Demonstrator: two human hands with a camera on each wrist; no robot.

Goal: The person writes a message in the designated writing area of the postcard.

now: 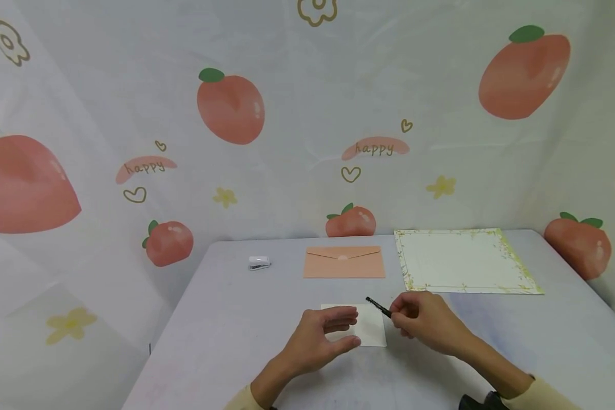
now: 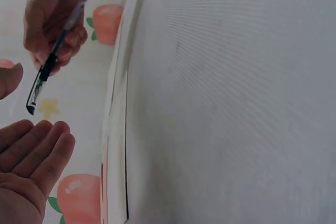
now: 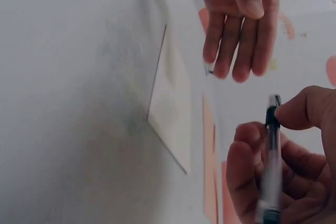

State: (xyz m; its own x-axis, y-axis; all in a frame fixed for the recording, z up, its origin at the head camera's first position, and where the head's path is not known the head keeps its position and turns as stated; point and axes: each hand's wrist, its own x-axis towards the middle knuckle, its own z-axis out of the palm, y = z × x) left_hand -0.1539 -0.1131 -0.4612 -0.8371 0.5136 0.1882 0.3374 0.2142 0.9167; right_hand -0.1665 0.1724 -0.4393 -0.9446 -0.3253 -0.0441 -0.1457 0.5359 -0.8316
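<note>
My right hand (image 1: 430, 322) pinches a black pen (image 1: 378, 307) between thumb and fingers. One end of the pen points up and to the left, over a small white paper (image 1: 371, 329) on the table. In the right wrist view the pen (image 3: 273, 161) has a clear barrel with dark parts. My left hand (image 1: 318, 340) hovers by the left part of the paper, its fingers straight and holding nothing. In the left wrist view the left hand (image 2: 37, 161) is apart from the pen (image 2: 52, 59).
A peach envelope (image 1: 344, 267) lies behind the paper. To its right is a large white sheet (image 1: 461, 262) with a floral border. A small white stapler (image 1: 259, 262) sits at the back left. A patterned curtain (image 1: 287, 171) hangs behind the table (image 1: 205, 353).
</note>
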